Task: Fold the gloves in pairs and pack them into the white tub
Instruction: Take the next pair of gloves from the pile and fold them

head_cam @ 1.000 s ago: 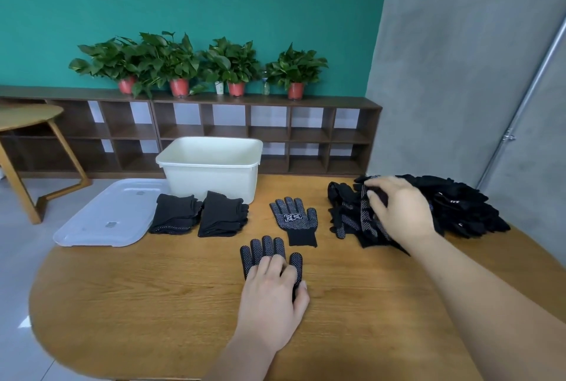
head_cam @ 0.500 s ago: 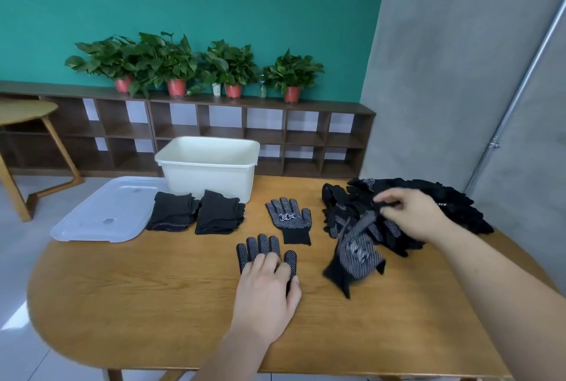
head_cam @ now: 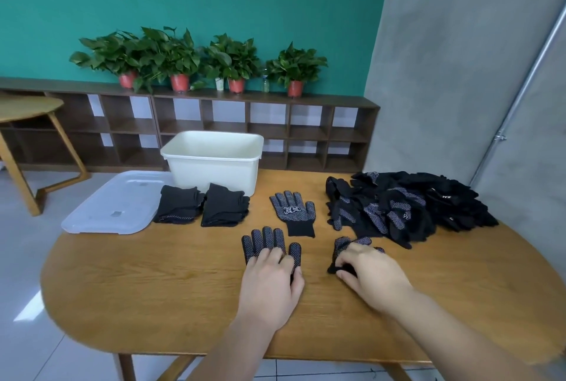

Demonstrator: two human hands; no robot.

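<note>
Carried from the pile, a glove now lies gripped under the right hand, at three o'clock from the left hand, pressed flat on its mate: pairing comes next.

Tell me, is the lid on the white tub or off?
Off. The white tub stands open, and its lid lies flat on the table beside it.
</note>
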